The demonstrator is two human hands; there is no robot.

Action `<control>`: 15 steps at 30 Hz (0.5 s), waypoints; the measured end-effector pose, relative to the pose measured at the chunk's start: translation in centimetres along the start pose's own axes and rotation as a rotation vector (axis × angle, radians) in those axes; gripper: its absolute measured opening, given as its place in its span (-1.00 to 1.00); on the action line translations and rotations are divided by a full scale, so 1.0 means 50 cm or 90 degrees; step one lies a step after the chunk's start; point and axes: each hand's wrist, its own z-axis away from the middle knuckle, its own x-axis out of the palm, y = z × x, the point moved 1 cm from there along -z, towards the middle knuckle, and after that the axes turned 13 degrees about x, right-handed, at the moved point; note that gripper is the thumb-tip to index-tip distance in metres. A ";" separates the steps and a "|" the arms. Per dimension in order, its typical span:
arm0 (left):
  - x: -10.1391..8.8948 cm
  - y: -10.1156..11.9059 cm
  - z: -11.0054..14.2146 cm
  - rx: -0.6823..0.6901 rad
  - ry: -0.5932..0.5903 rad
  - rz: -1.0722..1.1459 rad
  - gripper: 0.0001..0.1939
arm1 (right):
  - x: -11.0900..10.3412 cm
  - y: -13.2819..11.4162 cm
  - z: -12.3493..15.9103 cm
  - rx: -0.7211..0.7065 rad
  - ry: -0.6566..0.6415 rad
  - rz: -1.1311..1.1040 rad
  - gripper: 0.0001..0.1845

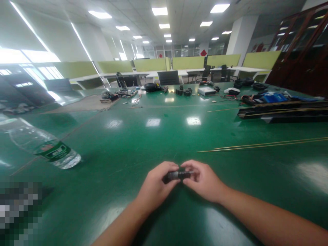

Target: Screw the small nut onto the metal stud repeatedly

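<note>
Two hands on one small cylinder, with a slip the likeliest trouble

The left hand [155, 181] and right hand [205, 179] meet at a dark pen-like cylinder [179, 175], held between them over the green tabletop [159, 140]. The left pinches its thicker end between thumb and fingers; the right, fingers curled, closes on its narrow end. Blur leaves it unclear whether this is a marker or a small tool.

Risks, as judged: well left of the cylinder is a plastic water bottle [57, 152], which a wide swing of the left arm could knock. At the cylinder itself, an uneven pull or twist could let the barrel slip from the fingertips and roll. Right of it and beyond, thin brass-coloured rods [238, 147] have their ends near the right hand; a forward push could nudge them.

For moving, there is room left of the cylinder as far as the bottle, and more straight beyond it, up to scattered gear [183, 91]. Right of it, the rods narrow the forward path, with black channel lengths [287, 112] farther off. The table's near edge is out of view.
</note>
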 end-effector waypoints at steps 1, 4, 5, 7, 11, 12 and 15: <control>0.000 0.003 -0.001 0.022 -0.003 0.000 -0.75 | 0.000 -0.001 0.000 -0.003 0.001 -0.006 -0.61; 0.002 0.007 -0.003 0.043 -0.022 0.008 -0.74 | 0.000 -0.006 0.000 -0.024 0.007 -0.006 -0.65; 0.002 0.007 -0.003 0.042 -0.028 0.010 -0.74 | -0.001 -0.008 0.000 -0.035 0.014 0.007 -0.67; 0.003 0.005 -0.003 0.037 -0.032 0.011 -0.74 | -0.003 -0.012 0.001 -0.052 0.028 0.048 -0.73; 0.005 0.002 -0.002 0.025 -0.008 -0.006 -0.75 | -0.007 -0.016 0.001 -0.060 0.039 0.107 -0.80; 0.005 0.002 -0.002 0.020 -0.002 -0.013 -0.75 | -0.007 -0.016 0.001 -0.060 0.042 0.109 -0.82; 0.005 0.006 -0.002 0.006 0.006 -0.030 -0.77 | -0.007 -0.016 0.000 -0.054 0.047 0.099 -0.85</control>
